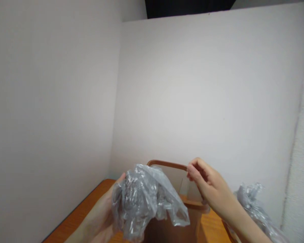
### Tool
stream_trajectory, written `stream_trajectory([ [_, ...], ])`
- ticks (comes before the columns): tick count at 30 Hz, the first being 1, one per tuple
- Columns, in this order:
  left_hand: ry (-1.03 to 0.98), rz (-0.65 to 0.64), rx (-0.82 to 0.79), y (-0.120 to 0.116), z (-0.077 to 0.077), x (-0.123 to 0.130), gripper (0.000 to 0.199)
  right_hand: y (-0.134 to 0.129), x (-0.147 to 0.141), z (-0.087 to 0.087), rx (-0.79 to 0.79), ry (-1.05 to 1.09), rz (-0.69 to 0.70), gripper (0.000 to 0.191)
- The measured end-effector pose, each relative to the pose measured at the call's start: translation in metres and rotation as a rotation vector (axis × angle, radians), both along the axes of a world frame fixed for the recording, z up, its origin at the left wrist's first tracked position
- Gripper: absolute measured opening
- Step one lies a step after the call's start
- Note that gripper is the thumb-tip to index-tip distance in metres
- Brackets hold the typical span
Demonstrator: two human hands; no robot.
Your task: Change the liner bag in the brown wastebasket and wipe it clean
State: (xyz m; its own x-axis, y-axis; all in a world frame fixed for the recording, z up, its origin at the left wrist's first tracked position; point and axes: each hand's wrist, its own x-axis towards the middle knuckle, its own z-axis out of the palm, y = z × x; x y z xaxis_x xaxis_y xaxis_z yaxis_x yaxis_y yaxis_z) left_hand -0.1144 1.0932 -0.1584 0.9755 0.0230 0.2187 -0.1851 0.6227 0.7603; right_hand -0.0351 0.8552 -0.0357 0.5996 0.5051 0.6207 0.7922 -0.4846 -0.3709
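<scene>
My left hand holds a crumpled, translucent grey plastic bag, which covers most of its fingers. The bag hangs in front of a brown bin with a rounded rim and see-through upper sides. Over the right side of that rim is my right hand, its fingers curled together near the thumb; whether anything thin is between them is too small to tell. The bag's loose corner droops toward the right, over the front of the bin.
An orange-brown wooden table lies under the bin, against white walls. More crumpled plastic sits at the lower right, beyond my right forearm. Something black shows above the back wall.
</scene>
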Motion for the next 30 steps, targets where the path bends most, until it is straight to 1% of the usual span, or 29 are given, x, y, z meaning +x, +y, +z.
stream_trajectory([
  [2, 0.002, -0.072, -0.085, -0.009, 0.004, 0.003, 0.045, 0.000, -0.025, -0.002, 0.013, 0.013, 0.062, 0.037],
  [4, -0.022, -0.119, -0.100, -0.016, 0.008, 0.005, 0.046, 0.004, -0.041, -0.004, -0.053, 0.007, 0.081, 0.036],
  [6, -0.042, -0.143, -0.056, -0.019, 0.008, 0.006, 0.051, 0.007, -0.044, -0.004, -0.084, 0.045, 0.072, 0.029],
  [7, -0.039, -0.138, -0.018, -0.018, 0.006, 0.007, 0.053, 0.007, -0.042, -0.001, -0.050, 0.089, 0.072, 0.028],
  [8, -0.032, -0.111, 0.035, -0.015, 0.003, 0.009, 0.053, 0.005, -0.038, 0.002, 0.015, 0.142, 0.083, 0.029],
  [9, -0.024, -0.059, 0.108, -0.010, -0.001, 0.010, 0.052, 0.003, -0.033, 0.006, 0.102, 0.195, 0.102, 0.030],
  [10, -0.021, 0.021, 0.188, -0.004, -0.004, 0.012, 0.049, -0.001, -0.028, 0.012, 0.196, 0.242, 0.121, 0.029],
  [11, -0.030, 0.130, 0.261, 0.002, -0.007, 0.013, 0.046, -0.005, -0.023, 0.017, 0.289, 0.275, 0.137, 0.027],
  [13, -0.096, 0.421, 0.361, 0.015, -0.010, 0.010, 0.045, -0.012, -0.016, 0.028, 0.439, 0.312, 0.157, 0.023],
  [15, -0.187, 0.721, 0.415, 0.022, -0.005, 0.000, 0.044, -0.014, -0.014, 0.035, 0.525, 0.340, 0.164, 0.022],
  [16, -0.235, 0.818, 0.456, 0.023, 0.000, -0.007, 0.041, -0.014, -0.014, 0.037, 0.542, 0.351, 0.165, 0.022],
  [17, -0.284, 0.870, 0.519, 0.021, 0.005, -0.015, 0.041, -0.012, -0.014, 0.038, 0.547, 0.362, 0.166, 0.022],
  [18, -0.334, 0.884, 0.600, 0.018, 0.012, -0.022, 0.043, -0.010, -0.015, 0.039, 0.545, 0.371, 0.168, 0.022],
  [20, -0.429, 0.849, 0.812, 0.008, 0.024, -0.031, 0.049, -0.006, -0.014, 0.039, 0.543, 0.364, 0.174, 0.023],
  [21, -0.454, 0.829, 0.924, 0.002, 0.028, -0.031, 0.046, -0.005, -0.013, 0.039, 0.545, 0.348, 0.174, 0.024],
  [23, -0.431, 0.809, 1.101, -0.007, 0.033, -0.025, 0.024, -0.007, -0.008, 0.038, 0.539, 0.318, 0.154, 0.026],
  [24, -0.398, 0.788, 1.141, -0.010, 0.033, -0.019, 0.024, -0.010, -0.006, 0.037, 0.519, 0.314, 0.130, 0.027],
  [25, -0.363, 0.761, 1.140, -0.012, 0.032, -0.013, 0.033, -0.014, -0.004, 0.034, 0.482, 0.309, 0.089, 0.030],
  [26, -0.330, 0.734, 1.105, -0.013, 0.029, -0.008, 0.039, -0.020, -0.003, 0.030, 0.439, 0.285, 0.026, 0.035],
  [28, -0.285, 0.670, 0.996, -0.015, 0.022, 0.000, 0.042, -0.033, -0.005, 0.018, 0.394, 0.145, -0.159, 0.044],
  [30, -0.271, 0.612, 0.885, -0.019, 0.017, 0.003, 0.042, -0.044, -0.013, 0.000, 0.392, -0.037, -0.334, 0.047],
])
